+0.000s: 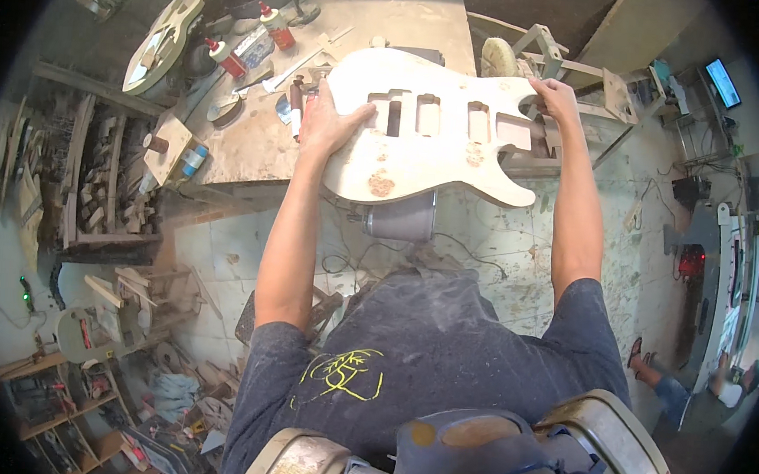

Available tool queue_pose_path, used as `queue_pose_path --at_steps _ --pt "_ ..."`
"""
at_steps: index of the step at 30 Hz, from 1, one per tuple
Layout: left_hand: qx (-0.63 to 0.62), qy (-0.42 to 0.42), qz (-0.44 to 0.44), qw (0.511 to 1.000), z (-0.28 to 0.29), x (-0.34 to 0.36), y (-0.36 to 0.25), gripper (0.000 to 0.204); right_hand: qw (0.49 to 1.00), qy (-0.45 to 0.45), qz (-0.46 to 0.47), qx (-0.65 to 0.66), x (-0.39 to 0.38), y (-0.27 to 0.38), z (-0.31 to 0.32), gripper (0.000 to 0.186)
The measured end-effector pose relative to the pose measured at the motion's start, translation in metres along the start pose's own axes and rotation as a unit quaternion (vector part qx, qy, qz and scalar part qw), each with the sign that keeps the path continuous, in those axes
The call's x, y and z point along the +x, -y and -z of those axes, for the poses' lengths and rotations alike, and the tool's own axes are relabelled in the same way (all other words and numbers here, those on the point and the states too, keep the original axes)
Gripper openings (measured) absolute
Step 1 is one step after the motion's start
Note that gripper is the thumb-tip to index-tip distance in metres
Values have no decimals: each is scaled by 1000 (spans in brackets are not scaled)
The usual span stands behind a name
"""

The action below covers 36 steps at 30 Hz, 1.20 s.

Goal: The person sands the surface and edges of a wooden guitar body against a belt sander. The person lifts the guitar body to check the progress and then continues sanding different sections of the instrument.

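Left hand: the left hand (326,122) has its grip clamped on the left end of the guitar body (432,158), thumb laid over the top face.
Right hand: the right hand (555,100) closes its grip around the far horn.
Guitar body: between both hands, at the near edge of the worktop (380,15), overlapping a grey cylinder (402,217); whether they touch, I cannot tell.
Good handling: support both ends evenly, hold the body level, and keep fingertips clear of the cylinder; the slim horns would likely bear twisting worst.
Wood: pale, apparently bare and smooth, with brown blotches, rounded outer curves, two pointed horns and crisp rectangular cavities.
Surroundings: the worktop looks dusty and scuffed; two red-capped bottles (277,26) stand at far left.
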State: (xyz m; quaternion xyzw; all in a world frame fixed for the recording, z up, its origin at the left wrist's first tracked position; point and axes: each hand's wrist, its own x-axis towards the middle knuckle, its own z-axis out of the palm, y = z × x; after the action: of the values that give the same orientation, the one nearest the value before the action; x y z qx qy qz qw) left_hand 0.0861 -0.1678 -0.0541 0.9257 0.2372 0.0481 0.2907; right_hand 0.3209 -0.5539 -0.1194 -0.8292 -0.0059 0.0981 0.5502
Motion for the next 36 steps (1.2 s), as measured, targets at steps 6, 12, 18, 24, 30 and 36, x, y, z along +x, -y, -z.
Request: queue_pose_path --at_steps 6,12,18,24,30,36 --pt "-32 -10 26 999 16 -3 5 107 990 -26 46 -130 23 -4 -20 49" --pt "-104 -12 33 994 26 4 47 105 985 -36 91 -142 22 24 -64 45" --pt "-130 -20 53 990 51 -7 70 86 971 -52 133 -190 19 44 -102 54" --pt "-271 -10 87 959 72 -23 71 70 977 -49 92 -187 25 47 -134 48" --pt "-292 -35 67 954 88 -26 124 67 976 -37 148 -152 -4 80 -171 52" --pt "-316 -27 75 945 103 -32 133 66 955 -96 185 -211 -5 77 -195 50"
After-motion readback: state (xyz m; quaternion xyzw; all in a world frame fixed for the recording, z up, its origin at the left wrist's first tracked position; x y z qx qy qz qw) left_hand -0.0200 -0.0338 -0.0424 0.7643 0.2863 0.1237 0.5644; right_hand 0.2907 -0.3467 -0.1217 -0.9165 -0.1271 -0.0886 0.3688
